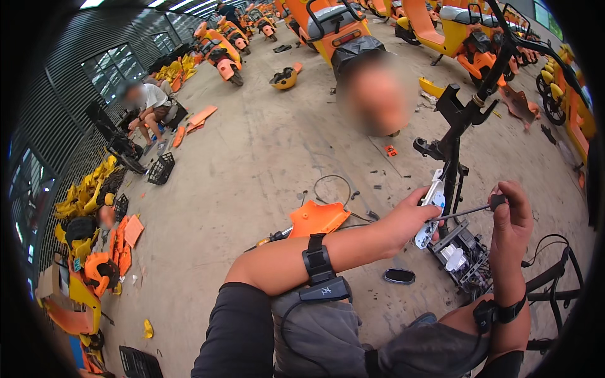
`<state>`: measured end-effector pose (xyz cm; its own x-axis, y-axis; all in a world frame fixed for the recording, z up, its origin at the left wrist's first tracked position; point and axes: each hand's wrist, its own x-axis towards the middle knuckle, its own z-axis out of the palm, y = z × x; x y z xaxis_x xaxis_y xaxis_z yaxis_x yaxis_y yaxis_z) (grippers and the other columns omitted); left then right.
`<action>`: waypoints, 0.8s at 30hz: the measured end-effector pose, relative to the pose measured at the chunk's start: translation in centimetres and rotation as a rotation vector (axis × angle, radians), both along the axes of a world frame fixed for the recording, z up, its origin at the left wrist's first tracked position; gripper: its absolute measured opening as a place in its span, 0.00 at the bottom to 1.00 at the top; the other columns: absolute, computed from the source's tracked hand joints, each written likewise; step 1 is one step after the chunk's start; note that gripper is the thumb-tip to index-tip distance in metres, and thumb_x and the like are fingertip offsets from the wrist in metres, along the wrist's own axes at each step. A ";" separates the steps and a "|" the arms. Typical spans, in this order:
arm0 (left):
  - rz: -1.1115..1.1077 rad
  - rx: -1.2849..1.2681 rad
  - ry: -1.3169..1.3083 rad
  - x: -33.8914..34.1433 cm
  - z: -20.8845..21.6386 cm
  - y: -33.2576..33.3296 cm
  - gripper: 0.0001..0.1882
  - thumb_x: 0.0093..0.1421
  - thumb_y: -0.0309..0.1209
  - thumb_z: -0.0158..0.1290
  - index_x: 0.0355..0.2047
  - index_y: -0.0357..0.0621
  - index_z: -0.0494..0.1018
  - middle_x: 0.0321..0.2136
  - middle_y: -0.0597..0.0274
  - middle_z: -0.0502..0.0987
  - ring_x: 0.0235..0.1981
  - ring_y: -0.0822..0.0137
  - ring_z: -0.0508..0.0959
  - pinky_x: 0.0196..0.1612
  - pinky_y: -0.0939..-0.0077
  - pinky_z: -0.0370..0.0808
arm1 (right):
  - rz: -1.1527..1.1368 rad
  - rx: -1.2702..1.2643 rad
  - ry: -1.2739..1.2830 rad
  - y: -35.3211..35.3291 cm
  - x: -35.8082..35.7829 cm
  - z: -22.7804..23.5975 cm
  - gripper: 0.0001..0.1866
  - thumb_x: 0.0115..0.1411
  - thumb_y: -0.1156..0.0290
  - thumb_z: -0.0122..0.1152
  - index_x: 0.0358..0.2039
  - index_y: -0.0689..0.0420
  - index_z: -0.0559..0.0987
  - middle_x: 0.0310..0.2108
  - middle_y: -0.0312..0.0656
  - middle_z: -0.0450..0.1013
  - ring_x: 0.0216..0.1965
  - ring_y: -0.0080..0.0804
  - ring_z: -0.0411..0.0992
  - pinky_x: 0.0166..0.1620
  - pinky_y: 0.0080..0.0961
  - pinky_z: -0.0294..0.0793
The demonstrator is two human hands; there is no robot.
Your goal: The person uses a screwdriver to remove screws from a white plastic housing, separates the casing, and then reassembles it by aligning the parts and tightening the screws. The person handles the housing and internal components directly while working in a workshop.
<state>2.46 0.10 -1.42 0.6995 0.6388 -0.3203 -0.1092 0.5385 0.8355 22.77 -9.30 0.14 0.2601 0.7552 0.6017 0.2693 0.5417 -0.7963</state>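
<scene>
My left hand (406, 223) grips a narrow white and silver part (435, 196) with a pale blue-tinted face. My right hand (513, 217) pinches the dark handle of a screwdriver (469, 212), fingers raised around it. Its thin shaft points left, and the tip meets or overlaps the part near my left fingers; actual contact I cannot make out. Just behind both hands rises a black metal scooter frame (455, 132). Beneath them sits an open metal assembly (463, 255) with a white piece inside.
An orange panel (318, 218) and a dark oval piece (399, 276) lie on the floor. Orange-yellow scooters (328, 28) stand ahead. At left are piled yellow panels (88, 195), black baskets (161, 169) and a seated person (151, 107). A yellow helmet (283, 78) rests farther off.
</scene>
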 end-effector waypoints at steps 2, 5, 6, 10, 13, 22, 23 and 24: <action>-0.012 0.013 -0.002 -0.1 0.2 0.0 0.32 0.67 0.29 0.50 0.69 0.49 0.53 0.37 0.56 0.77 0.27 0.67 0.79 0.29 0.74 0.78 | -0.016 -0.024 0.055 -0.5 -0.8 0.4 0.21 0.70 0.61 0.56 0.58 0.60 0.73 0.51 0.43 0.72 0.52 0.27 0.69 0.57 0.28 0.67; 0.016 0.018 0.002 -0.4 -0.4 0.1 0.32 0.66 0.29 0.50 0.69 0.49 0.52 0.37 0.56 0.77 0.27 0.67 0.79 0.29 0.74 0.78 | 0.048 -0.001 0.051 -0.4 -2.3 1.8 0.22 0.72 0.63 0.52 0.61 0.60 0.70 0.52 0.45 0.73 0.56 0.29 0.68 0.59 0.31 0.67; 0.015 0.015 -0.004 -0.3 -0.3 0.1 0.32 0.66 0.28 0.50 0.69 0.49 0.53 0.37 0.56 0.77 0.27 0.67 0.79 0.29 0.74 0.78 | 0.043 -0.007 0.041 -0.3 -2.5 1.9 0.22 0.72 0.63 0.52 0.61 0.60 0.70 0.52 0.44 0.73 0.55 0.29 0.68 0.59 0.30 0.67; 0.009 0.014 -0.020 -0.1 -0.1 0.0 0.31 0.66 0.28 0.49 0.68 0.48 0.53 0.37 0.56 0.77 0.27 0.67 0.79 0.30 0.74 0.78 | -0.012 -0.011 -0.021 -0.1 -1.8 1.6 0.22 0.71 0.61 0.52 0.60 0.60 0.70 0.51 0.41 0.71 0.51 0.27 0.69 0.56 0.28 0.66; 0.003 0.015 -0.017 0.0 0.3 0.1 0.30 0.66 0.27 0.50 0.67 0.47 0.54 0.37 0.55 0.77 0.28 0.67 0.80 0.30 0.74 0.78 | -0.041 0.020 -0.001 -0.1 -0.6 0.9 0.15 0.68 0.67 0.58 0.52 0.60 0.76 0.47 0.36 0.69 0.45 0.22 0.68 0.51 0.22 0.67; 0.055 -0.011 0.040 0.0 0.9 -0.5 0.29 0.66 0.29 0.51 0.65 0.46 0.57 0.39 0.54 0.77 0.30 0.66 0.80 0.31 0.73 0.79 | 0.118 -0.020 -0.030 -0.6 -1.7 2.4 0.22 0.71 0.75 0.45 0.65 0.61 0.67 0.58 0.46 0.71 0.59 0.30 0.68 0.63 0.29 0.63; 0.040 -0.008 0.040 0.1 0.8 -0.4 0.29 0.66 0.29 0.50 0.66 0.47 0.56 0.39 0.55 0.78 0.30 0.66 0.81 0.31 0.73 0.79 | 0.112 -0.036 0.020 -0.6 -2.1 2.5 0.23 0.71 0.73 0.48 0.65 0.61 0.67 0.58 0.44 0.71 0.59 0.29 0.68 0.62 0.28 0.64; 0.032 -0.003 0.046 0.0 0.8 -0.3 0.29 0.67 0.29 0.50 0.66 0.49 0.56 0.38 0.55 0.78 0.30 0.66 0.81 0.30 0.73 0.79 | 0.054 -0.036 -0.023 -0.4 -2.3 2.5 0.23 0.71 0.71 0.48 0.65 0.61 0.67 0.58 0.44 0.70 0.57 0.29 0.69 0.60 0.29 0.66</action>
